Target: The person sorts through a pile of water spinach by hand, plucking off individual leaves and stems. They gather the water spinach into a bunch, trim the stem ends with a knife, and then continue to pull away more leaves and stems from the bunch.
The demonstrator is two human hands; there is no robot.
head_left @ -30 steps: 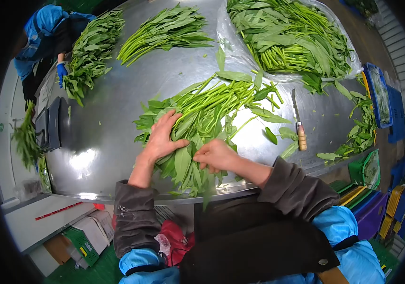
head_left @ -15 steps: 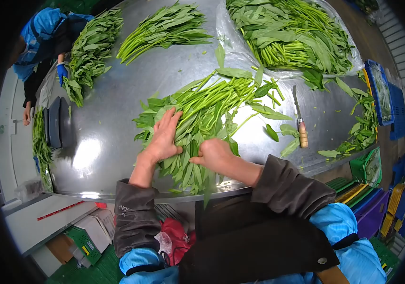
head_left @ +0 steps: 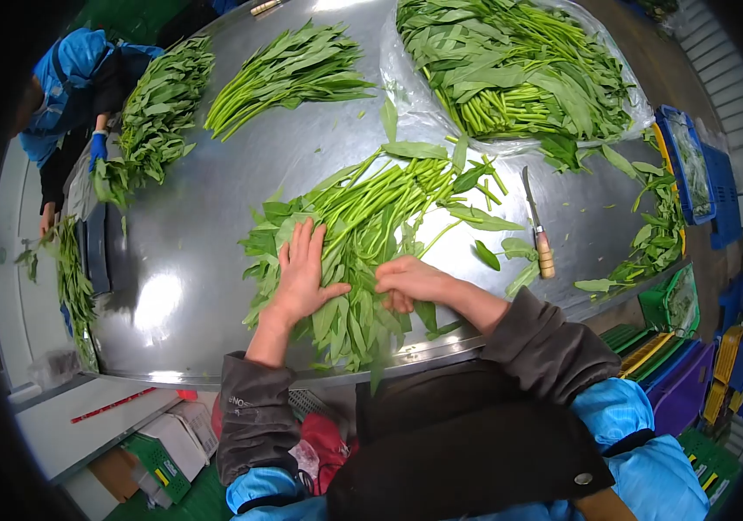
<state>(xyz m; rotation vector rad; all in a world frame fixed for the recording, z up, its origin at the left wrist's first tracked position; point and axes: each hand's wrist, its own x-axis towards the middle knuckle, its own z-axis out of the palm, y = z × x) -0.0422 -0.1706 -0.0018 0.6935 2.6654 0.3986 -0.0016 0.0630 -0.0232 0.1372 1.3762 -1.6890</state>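
A loose bunch of leafy green stems, which looks like water spinach, lies on the metal table in front of me. My left hand rests flat on its leafy left part, fingers stretched and thumb out to the side. Just to the right, my right hand is closed with its fingers curled in at the leaves; whatever it pinches is hidden. Loose leaves and cut stem ends lie right of the bunch, beside a knife with a wooden handle.
At the back, a plastic bag holds a big heap of greens. Another bunch lies left of it. A co-worker's blue-gloved hand touches greens at the far left. Crates stand past the table's right edge.
My right hand has shifted slightly right, away from the left hand, its fingers now curled more visibly. The co-worker's bare hand now has a sprig near it. The view has tilted slightly.
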